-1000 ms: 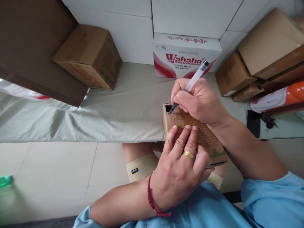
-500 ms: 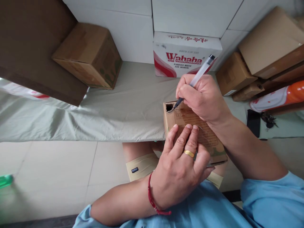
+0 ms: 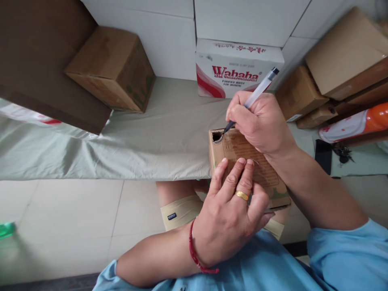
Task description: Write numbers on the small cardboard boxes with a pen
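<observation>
A small brown cardboard box (image 3: 242, 157) rests at the near edge of a cloth-covered table (image 3: 145, 145), partly over my lap. My left hand (image 3: 232, 210), with a gold ring and a red wrist cord, lies on the box's near end, fingers closed around its top and side. My right hand (image 3: 260, 121) is closed on a clear pen (image 3: 253, 97) with a dark cap. The pen's tip touches the box's far left corner beside a ragged hole (image 3: 216, 136).
A white Wahaha water carton (image 3: 236, 68) stands at the back against the tiled wall. One brown carton (image 3: 112, 68) sits at the back left, with a dark board (image 3: 39, 60) beside it. Several cartons (image 3: 333, 72) and an orange-white roll (image 3: 357, 125) crowd the right.
My right hand has shifted slightly right and up, tilting the pen and drawing its tip back from the hole's edge. The left hand and box have stayed put.
</observation>
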